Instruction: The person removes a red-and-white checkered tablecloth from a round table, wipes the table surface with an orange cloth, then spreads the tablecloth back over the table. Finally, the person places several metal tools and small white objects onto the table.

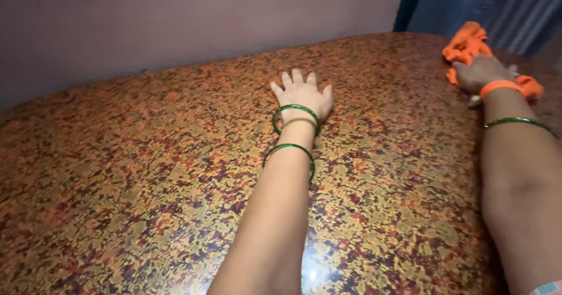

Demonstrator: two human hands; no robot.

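Both your hands were on the speckled top (146, 172): left hand (302, 94) flat, fingers spread, empty; right hand (481, 72) pressed on the orange cloth (465, 44) at the far right edge (grip unclear). Pushed further, the cloth could slide off.

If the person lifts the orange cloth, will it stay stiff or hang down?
The orange cloth is bunched in soft folds under the right hand, so it would probably hang limp. It looks light for its size. On the glossy speckled tabletop it likely slides easily.
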